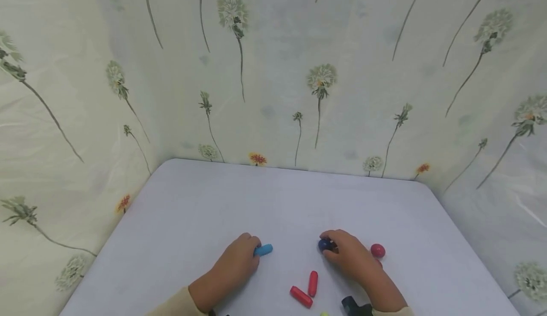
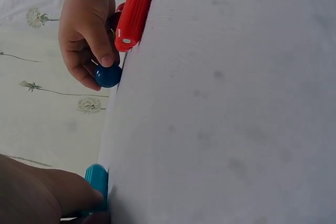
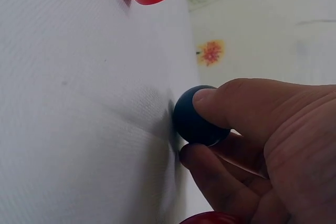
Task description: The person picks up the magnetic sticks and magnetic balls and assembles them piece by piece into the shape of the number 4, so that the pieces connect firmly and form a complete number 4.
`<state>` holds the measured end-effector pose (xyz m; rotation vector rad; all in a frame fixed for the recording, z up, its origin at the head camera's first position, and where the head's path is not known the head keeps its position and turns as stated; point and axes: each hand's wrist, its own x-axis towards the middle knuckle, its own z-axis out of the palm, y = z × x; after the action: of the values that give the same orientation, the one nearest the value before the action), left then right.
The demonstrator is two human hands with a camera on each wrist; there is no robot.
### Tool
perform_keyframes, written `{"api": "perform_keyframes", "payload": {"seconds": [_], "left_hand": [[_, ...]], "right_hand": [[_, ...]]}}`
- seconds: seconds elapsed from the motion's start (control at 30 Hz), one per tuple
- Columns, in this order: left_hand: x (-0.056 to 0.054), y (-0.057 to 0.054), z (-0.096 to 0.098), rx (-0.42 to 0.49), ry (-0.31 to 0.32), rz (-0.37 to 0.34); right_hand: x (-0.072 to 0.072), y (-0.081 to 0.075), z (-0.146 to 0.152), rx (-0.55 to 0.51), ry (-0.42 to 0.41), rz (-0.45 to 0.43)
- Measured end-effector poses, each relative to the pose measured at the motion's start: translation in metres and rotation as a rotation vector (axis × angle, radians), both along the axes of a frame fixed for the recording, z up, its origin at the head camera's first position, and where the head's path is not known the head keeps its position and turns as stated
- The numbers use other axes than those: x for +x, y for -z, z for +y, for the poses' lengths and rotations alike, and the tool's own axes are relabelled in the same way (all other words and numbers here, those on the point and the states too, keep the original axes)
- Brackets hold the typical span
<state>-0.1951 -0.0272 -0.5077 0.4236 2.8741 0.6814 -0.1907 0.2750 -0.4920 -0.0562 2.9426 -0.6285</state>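
Two hands (image 1: 239,259) (image 1: 348,254) over white tabletop (image 1: 239,197) — flower-print backdrop (image 1: 278,69) beyond.

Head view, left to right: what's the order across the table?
Left hand → light blue stick → nearer red stick → farther red stick → dark blue ball → dark piece at the bottom edge → farther red ball.

Here's the lt-blue cyl (image 1: 265,249), ribbed and round-ended, on its side, one end gripped in the L hand (image 1: 240,260), the other poking out to the right, low at the white tabletop (image 1: 192,211) (can't tell if it's touching, tbh). And over to the right of it, well apart, the dk-blue ball (image 1: 324,245): smooth, glossy, pinched btwn thumb & fingers of the R hand (image 1: 349,255), partly hidden, also right down by the tabletop.
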Motion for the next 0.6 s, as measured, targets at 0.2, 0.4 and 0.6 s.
{"api": "perform_keyframes", "payload": {"seconds": [0.2, 0.4, 0.6], "left_hand": [[-0.005, 0.000, 0.002, 0.047, 0.006, 0.038], [-0.004, -0.004, 0.007, 0.110, 0.032, 0.031], [-0.001, -0.014, 0.015, 0.144, 0.071, 0.042]], "right_hand": [[0.000, -0.001, -0.003, -0.045, 0.009, 0.021], [0.001, -0.005, -0.009, -0.134, 0.009, 0.042], [0.007, -0.009, -0.018, -0.255, 0.005, 0.073]]}}
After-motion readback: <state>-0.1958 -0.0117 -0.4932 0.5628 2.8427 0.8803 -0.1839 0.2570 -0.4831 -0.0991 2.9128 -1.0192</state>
